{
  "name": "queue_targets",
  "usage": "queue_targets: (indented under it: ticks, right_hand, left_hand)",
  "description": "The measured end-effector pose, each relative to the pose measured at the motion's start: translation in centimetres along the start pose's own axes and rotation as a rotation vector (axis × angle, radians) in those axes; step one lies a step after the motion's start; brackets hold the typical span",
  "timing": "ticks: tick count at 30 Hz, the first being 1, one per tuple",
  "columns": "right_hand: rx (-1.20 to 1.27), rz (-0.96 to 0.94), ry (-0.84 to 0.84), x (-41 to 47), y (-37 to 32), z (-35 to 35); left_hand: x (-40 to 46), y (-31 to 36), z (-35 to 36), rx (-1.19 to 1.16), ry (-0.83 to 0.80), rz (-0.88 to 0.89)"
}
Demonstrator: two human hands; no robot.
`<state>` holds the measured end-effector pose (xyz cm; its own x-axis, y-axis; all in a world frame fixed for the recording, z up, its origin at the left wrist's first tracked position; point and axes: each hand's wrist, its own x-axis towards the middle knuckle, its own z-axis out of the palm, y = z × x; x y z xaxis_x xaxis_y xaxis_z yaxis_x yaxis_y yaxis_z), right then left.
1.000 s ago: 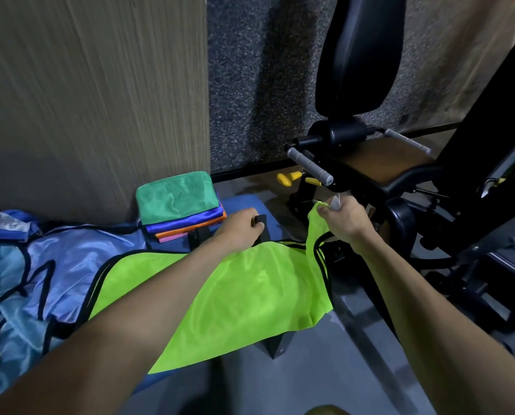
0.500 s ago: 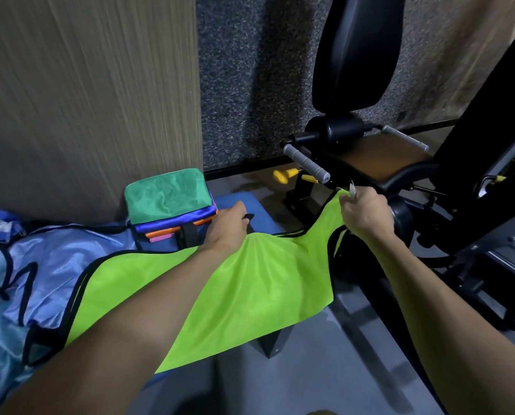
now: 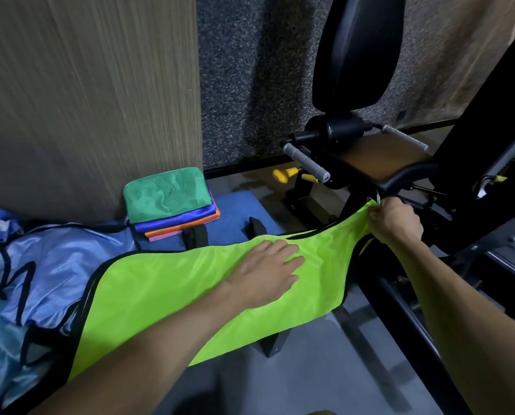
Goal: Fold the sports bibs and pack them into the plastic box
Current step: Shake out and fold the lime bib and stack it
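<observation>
A lime green bib (image 3: 172, 292) with black trim lies spread over a blue padded bench (image 3: 238, 208). My left hand (image 3: 268, 271) rests flat on the bib's upper part, fingers straight. My right hand (image 3: 395, 221) pinches the bib's shoulder strap and holds it stretched out to the right. A stack of folded bibs (image 3: 169, 202), green on top with blue, orange and pink below, sits at the bench's far end by the wall. Loose light blue bibs (image 3: 31, 271) lie heaped on the left. No plastic box is in view.
A black gym machine with a seat (image 3: 379, 154), a tall back pad (image 3: 358, 49) and grey-gripped handles (image 3: 305, 161) stands right behind my right hand. A wood-panel wall (image 3: 85, 94) rises at the left. Grey floor (image 3: 325, 369) lies below the bench.
My left hand let go of the bib's neck edge and now lies flat on the fabric. My right hand pulled the strap farther right, stretching the bib flat.
</observation>
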<state>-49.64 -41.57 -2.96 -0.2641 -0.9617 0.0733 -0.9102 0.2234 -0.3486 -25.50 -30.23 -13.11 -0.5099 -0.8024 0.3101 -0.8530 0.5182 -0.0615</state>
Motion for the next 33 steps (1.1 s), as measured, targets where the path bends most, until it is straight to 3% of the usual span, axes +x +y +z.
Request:
queue_targets:
  ticks: [3,6,14,18,21,26,29,33]
  right_hand:
    - [0.046,-0.001,0.009,0.1,0.0,-0.5]
    - [0.129,-0.014,0.032,0.1,-0.6,-1.5]
    - [0.299,-0.268,0.043,-5.1,-7.5,-5.4]
    - [0.338,-0.515,-0.040,-12.1,-14.1,-5.7]
    - [0.332,-0.630,-0.169,-17.1,-19.3,-2.9]
    - [0.236,-0.671,-0.466,-24.7,-25.0,5.0]
    - [0.293,-0.714,-0.751,-26.8,-25.4,8.0]
    - [0.467,-0.590,-1.052,-26.5,-23.8,7.1]
  left_hand:
    - [-0.7,-1.0,0.0,-0.135,-0.255,-0.132]
    - [-1.4,-1.5,-0.1,-0.221,-0.317,-0.066]
    - [-7.4,-1.4,-5.9,-0.347,-0.045,-0.116]
    - [-13.6,-3.7,-9.5,-0.577,0.065,-0.460]
    - [-17.2,-6.7,-10.4,-1.002,0.213,-0.823]
    - [-17.9,-9.0,-12.6,-1.468,0.367,-1.214]
    - [-18.8,-9.6,-12.3,-1.395,0.298,-1.264]
    - [-19.6,-10.7,-11.1,-1.215,0.262,-1.276]
